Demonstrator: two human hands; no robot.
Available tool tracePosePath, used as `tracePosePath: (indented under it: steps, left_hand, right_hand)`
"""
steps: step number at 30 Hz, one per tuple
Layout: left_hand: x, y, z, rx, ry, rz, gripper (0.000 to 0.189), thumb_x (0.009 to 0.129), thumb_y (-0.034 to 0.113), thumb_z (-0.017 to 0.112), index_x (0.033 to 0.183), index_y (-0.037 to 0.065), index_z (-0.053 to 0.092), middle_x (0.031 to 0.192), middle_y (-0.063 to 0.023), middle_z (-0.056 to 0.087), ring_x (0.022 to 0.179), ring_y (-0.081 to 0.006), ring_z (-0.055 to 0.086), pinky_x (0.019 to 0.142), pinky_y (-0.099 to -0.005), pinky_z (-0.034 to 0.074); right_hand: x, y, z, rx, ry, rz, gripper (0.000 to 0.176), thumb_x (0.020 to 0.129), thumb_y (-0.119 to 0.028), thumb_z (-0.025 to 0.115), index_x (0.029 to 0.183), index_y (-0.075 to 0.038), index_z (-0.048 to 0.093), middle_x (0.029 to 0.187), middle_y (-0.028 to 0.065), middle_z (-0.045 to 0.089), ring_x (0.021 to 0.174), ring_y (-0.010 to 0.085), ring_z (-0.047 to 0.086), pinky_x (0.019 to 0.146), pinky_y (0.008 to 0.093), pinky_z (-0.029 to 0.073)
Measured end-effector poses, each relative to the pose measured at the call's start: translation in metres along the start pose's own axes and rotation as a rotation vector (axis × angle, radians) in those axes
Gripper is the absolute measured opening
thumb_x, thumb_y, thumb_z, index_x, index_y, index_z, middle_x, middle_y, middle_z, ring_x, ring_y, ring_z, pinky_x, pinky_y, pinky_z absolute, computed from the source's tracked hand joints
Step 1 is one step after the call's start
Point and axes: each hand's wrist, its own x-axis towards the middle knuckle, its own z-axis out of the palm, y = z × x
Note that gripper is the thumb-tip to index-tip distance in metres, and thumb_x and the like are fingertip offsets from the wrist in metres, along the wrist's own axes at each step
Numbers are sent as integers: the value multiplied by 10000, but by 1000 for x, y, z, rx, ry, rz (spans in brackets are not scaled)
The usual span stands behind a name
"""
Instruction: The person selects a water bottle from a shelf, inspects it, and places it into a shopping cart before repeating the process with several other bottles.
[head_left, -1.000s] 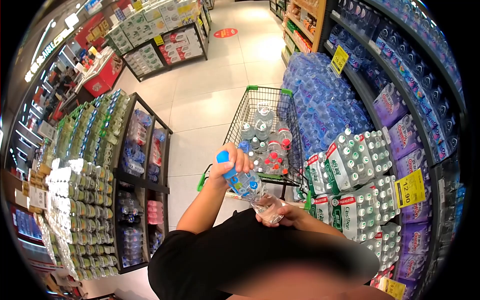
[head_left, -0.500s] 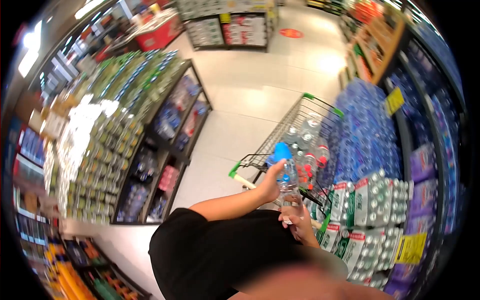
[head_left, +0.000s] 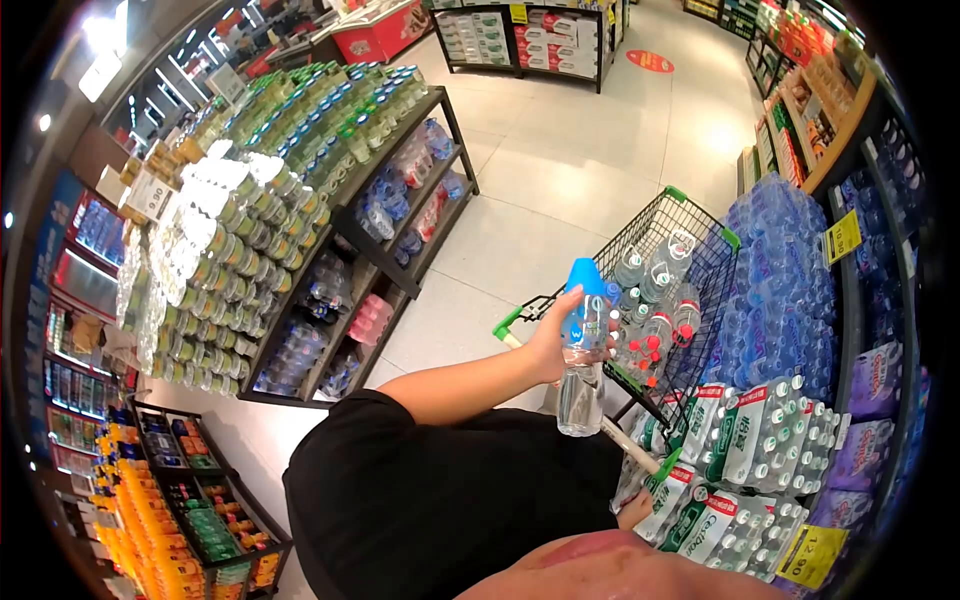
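Observation:
My left hand (head_left: 560, 335) is closed around the middle of a clear water bottle (head_left: 580, 395) with a large blue cap. The cap points away from me, and the bottle is held near the cart's handle. Low at the right, my right hand (head_left: 633, 511) shows only in part, close to the green end of the cart handle (head_left: 635, 447) and beside wrapped bottle packs; its fingers are mostly hidden. Ahead stands a shopping cart (head_left: 672, 212), a black wire basket with green corners. Inside lie several clear bottles (head_left: 655, 283), some with red caps.
Blue-wrapped bottle packs (head_left: 775, 285) and green-and-white water packs (head_left: 735, 430) are stacked along the right, tight against the cart. At left stands a dark display shelf (head_left: 385, 255) topped with bottles and jars (head_left: 225, 270). A tiled floor (head_left: 545, 170) runs ahead between them.
My right hand has come off the bottle's lower end and moved down to the right. The left hand still grips the bottle. The view has shifted, so the surroundings sit farther right.

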Motion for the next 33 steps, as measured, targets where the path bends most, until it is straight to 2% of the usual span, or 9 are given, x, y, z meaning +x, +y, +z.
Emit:
tracePosePath:
  steps: [5,6,8,11,17,27,30,31,33]
  left_hand:
    - [4,2,1,82,-29,1,639,829,595,568,1195,76,503,995,-132,619,846,-283,641,748,-441,547]
    - [3,1,3,93,-19,-15,641,824,599,570,1186,74,509,991,-131,622,844,-281,642,740,-436,552]
    - [4,2,10,168,17,-7,648,808,611,575,1162,70,524,981,-127,631,841,-278,645,724,-420,565]
    - [3,0,16,199,72,-13,641,809,614,567,1151,74,523,951,-123,634,829,-275,640,737,-424,561]
    - [10,-16,17,214,71,-10,603,826,570,581,1155,72,495,931,-130,620,799,-274,632,704,-409,546]
    - [49,-68,44,311,129,-89,555,843,568,567,1105,80,522,940,-114,607,816,-267,611,719,-413,519]
    - [61,-90,63,372,63,-130,549,882,580,492,1085,71,529,977,-107,632,839,-255,651,733,-402,547]
    - [64,-98,71,388,36,-148,551,882,586,487,1085,75,533,977,-106,634,835,-257,653,731,-400,547]
    - [70,-113,85,393,0,-208,577,855,598,517,1152,103,525,985,-110,636,836,-270,653,733,-413,546]
  right_hand:
    - [61,208,-36,-37,127,279,324,948,-331,531,840,-32,594,572,31,482,412,114,397,373,297,334]
    - [63,213,-25,-139,342,540,379,946,-380,526,966,-11,609,628,63,533,445,132,438,406,313,372]
    - [68,206,-14,-324,344,894,612,947,-482,493,1287,27,526,856,157,644,634,211,596,570,378,497]
    - [105,366,-24,553,82,470,661,947,-524,449,1307,29,492,1059,167,643,860,259,648,715,420,529]
    - [95,315,-38,557,252,649,593,925,-470,476,1276,7,500,1042,138,638,826,247,631,684,398,517]
    - [164,304,-34,643,175,430,487,888,-381,521,1225,-29,511,1012,88,630,769,227,603,633,362,499]
    - [171,300,-57,370,171,406,454,894,-436,511,1143,-60,563,816,63,509,701,203,508,590,323,473]
    - [162,278,-58,195,327,638,461,866,-437,554,1102,-44,596,811,84,554,701,230,543,610,363,479]
    - [141,249,-80,-540,110,363,442,750,-330,652,969,54,642,1006,255,655,906,405,622,768,486,462]
